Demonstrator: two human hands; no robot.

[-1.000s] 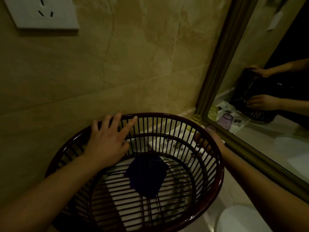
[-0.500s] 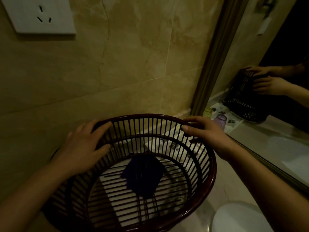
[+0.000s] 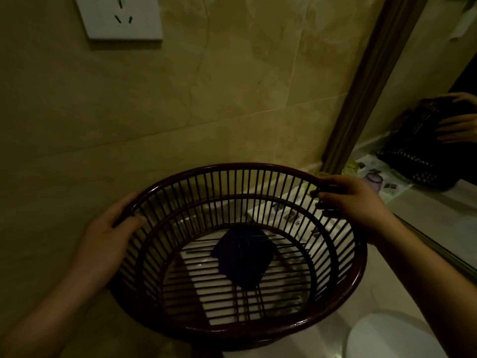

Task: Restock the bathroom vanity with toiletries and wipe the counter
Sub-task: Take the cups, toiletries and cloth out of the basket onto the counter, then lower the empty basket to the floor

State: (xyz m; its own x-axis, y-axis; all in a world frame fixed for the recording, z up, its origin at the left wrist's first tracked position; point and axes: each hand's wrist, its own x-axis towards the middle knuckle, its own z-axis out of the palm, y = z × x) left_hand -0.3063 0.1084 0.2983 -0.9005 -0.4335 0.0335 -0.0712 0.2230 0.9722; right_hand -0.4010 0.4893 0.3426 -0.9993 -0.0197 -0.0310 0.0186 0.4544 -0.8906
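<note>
both hands on basket rim

basket (image 3: 360,275) sits on the counter (image 3: 382,301) against the tiled wall (image 3: 232,86), just left of the mirror (image 3: 438,73). left hand (image 3: 103,244) grips the left rim, fingers curled round the outside, thumb on the inside. right hand (image 3: 353,202) grips the far right rim, fingers hooked over the bars. dark blue cloth (image 3: 242,257) lies flat on the basket floor. socket (image 3: 118,16) on the wall, top left.

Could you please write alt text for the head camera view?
The left hand and right hand grip opposite sides of a dark slatted basket; a dark blue cloth lies inside. Behind are a tiled wall, a socket and a framed mirror.
</note>
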